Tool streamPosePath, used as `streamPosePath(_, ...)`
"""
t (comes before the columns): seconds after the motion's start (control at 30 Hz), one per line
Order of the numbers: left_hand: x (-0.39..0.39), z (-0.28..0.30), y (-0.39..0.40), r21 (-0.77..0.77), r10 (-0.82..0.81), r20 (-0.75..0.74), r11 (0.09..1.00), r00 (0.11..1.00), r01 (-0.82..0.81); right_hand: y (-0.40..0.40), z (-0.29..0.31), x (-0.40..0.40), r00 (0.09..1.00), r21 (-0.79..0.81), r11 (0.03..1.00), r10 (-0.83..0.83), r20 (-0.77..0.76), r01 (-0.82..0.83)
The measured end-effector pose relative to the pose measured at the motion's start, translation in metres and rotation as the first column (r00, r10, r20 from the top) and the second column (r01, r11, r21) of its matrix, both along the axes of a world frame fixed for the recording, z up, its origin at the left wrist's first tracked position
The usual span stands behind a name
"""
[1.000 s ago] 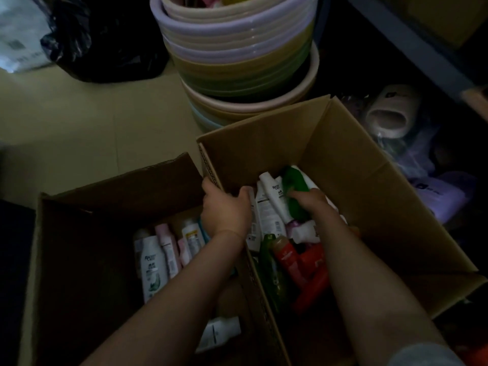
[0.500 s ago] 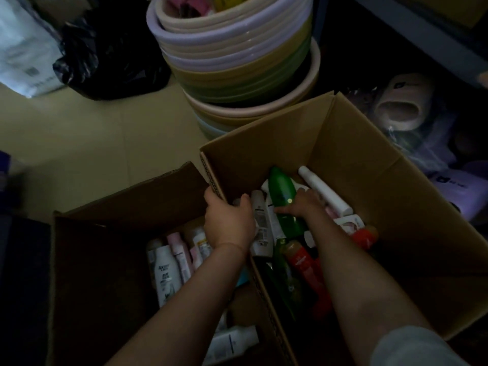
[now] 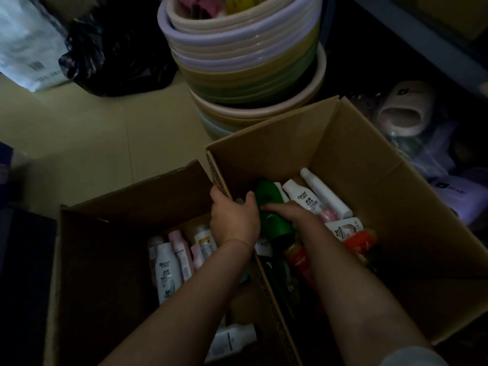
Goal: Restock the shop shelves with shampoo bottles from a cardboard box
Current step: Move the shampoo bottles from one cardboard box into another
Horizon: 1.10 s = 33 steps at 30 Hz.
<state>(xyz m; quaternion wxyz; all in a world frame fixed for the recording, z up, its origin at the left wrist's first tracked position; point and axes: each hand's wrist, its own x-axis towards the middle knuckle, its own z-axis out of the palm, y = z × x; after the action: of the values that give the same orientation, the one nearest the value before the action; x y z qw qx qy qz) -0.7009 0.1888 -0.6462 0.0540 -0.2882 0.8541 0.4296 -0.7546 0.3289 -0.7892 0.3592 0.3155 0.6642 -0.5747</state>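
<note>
Two open cardboard boxes stand on the floor. The right box point(image 3: 412, 207) holds several bottles: white ones point(image 3: 303, 198), red ones point(image 3: 298, 260) and a green bottle point(image 3: 274, 220). My right hand point(image 3: 286, 210) is closed around the green bottle, which is lifted above the others. My left hand point(image 3: 233, 217) grips the wall shared by the two boxes, fingers over its top edge. The left box point(image 3: 87, 260) holds white and pink bottles point(image 3: 165, 270) lying at its bottom.
A tall stack of plastic basins point(image 3: 245, 64) stands just behind the right box. A black bag point(image 3: 116, 48) and a white sack point(image 3: 29, 46) lie at the back left. Wrapped slippers point(image 3: 404, 109) and purple packs point(image 3: 459, 191) sit on the right under a shelf edge point(image 3: 422, 40).
My right hand has drawn the green bottle toward the left wall of the box, close to my left hand. The left hand stays on the box wall. The view shifted slightly.
</note>
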Motion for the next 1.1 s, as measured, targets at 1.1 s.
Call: streamPosePath(1.1, 0.104, -0.042, -0.223, -0.202, -0.246, 0.096, 0.944, 0.964, 0.261, -0.207, 0.124, 0.145, 0.993, -0.106, 0.994, 0.017, -0.119, -0.029)
